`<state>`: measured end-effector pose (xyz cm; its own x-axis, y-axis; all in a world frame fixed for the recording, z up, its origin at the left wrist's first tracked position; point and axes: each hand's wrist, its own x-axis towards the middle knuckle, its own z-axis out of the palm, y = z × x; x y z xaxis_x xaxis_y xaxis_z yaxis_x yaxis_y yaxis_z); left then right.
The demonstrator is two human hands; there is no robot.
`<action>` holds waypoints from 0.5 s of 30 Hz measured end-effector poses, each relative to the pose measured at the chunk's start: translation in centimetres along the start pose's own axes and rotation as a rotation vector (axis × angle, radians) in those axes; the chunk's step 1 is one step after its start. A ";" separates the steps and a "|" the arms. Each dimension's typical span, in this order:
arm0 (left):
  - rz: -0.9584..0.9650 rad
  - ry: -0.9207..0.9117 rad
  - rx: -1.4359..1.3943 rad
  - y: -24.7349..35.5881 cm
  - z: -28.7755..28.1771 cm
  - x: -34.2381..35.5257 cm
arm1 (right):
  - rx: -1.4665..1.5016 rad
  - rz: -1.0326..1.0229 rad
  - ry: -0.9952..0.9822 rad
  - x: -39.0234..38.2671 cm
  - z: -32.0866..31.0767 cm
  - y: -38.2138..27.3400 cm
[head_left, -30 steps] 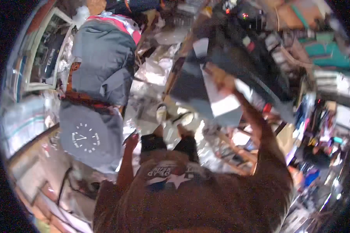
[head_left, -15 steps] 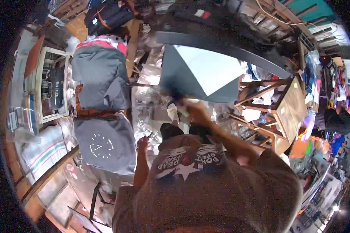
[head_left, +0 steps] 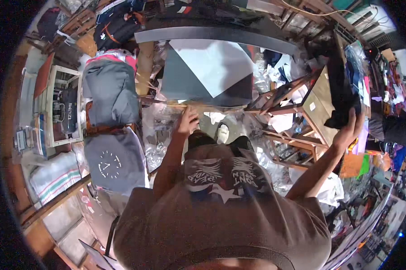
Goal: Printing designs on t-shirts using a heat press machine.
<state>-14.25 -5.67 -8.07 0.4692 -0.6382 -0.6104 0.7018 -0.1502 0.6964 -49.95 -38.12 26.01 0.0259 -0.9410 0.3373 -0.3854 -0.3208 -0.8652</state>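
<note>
My right hand (head_left: 348, 131) is closed on the lower end of a long black cloth (head_left: 340, 92), which stretches up over the wooden stool at the right. What kind of garment it is, if any, I cannot make out. My left hand (head_left: 186, 122) is near the front edge of a dark grey work board (head_left: 178, 85), its fingers loosely bent and apart, with nothing seen in them. A white sheet (head_left: 212, 65) lies slantwise on that board, a shadow across its right part. Behind the board runs a grey bar (head_left: 203, 34).
At the left lie folded grey garments (head_left: 110, 90) and a dark grey printed cloth (head_left: 110, 164). A wooden stool (head_left: 318, 105) lies on its side at the right. Crumpled clear plastic (head_left: 155, 150) covers parts of the floor. A white-framed machine (head_left: 65, 105) stands far left.
My right hand has swung from the board's front out to the far right, where it now holds the black cloth. The left hand has risen toward the board's front edge. The view has shifted.
</note>
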 end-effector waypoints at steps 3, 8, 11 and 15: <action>0.052 0.110 -0.267 3.6 4.7 -0.6 | -0.707 -0.155 -0.491 1.9 -2.5 11.1; 0.086 0.156 -0.213 3.6 4.6 1.4 | -0.790 -0.415 -0.385 -1.1 2.7 9.9; 0.055 0.274 -0.177 2.4 3.4 1.9 | -0.282 -0.445 -0.332 -4.1 10.0 0.6; 0.010 0.327 -0.188 3.4 4.1 0.9 | -0.044 -0.540 -0.830 -9.8 23.3 3.0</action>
<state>-13.62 -9.88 -4.68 0.6014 -0.3595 -0.7135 0.7682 0.0149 0.6400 -29.85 -32.43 11.43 0.8395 -0.4521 0.3014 -0.1647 -0.7404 -0.6517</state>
